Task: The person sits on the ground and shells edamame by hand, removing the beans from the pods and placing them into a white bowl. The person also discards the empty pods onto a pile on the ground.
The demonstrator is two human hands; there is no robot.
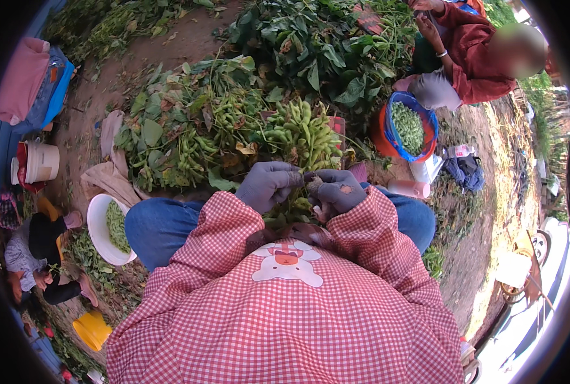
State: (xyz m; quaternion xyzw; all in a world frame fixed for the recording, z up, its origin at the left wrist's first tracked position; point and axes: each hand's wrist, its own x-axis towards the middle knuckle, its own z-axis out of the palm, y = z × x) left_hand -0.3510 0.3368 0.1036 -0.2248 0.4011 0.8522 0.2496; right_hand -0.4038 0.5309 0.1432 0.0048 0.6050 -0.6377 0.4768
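My left hand (271, 186), in a grey work glove, has its fingertips pinched together at the base of a bunch of green soybean pods (304, 130). Close beside it, fingertips almost touching, is my right hand (336, 191), in a worn grey glove with holes, its fingers curled at the same spot. Whatever small piece lies between the fingertips is too hidden to tell. Green leaves and stems (292, 206) hang below both hands, above my lap. A heap of soybean plants (184, 125) with pods and yellowing leaves lies just beyond my left hand.
A white bucket (95, 230) of pods stands by my left knee. A red bucket with a blue liner (386, 129), also holding pods, stands right, near a seated person (477, 67). A pink bottle (408, 188) lies by my right knee. Another person (30, 254) sits far left.
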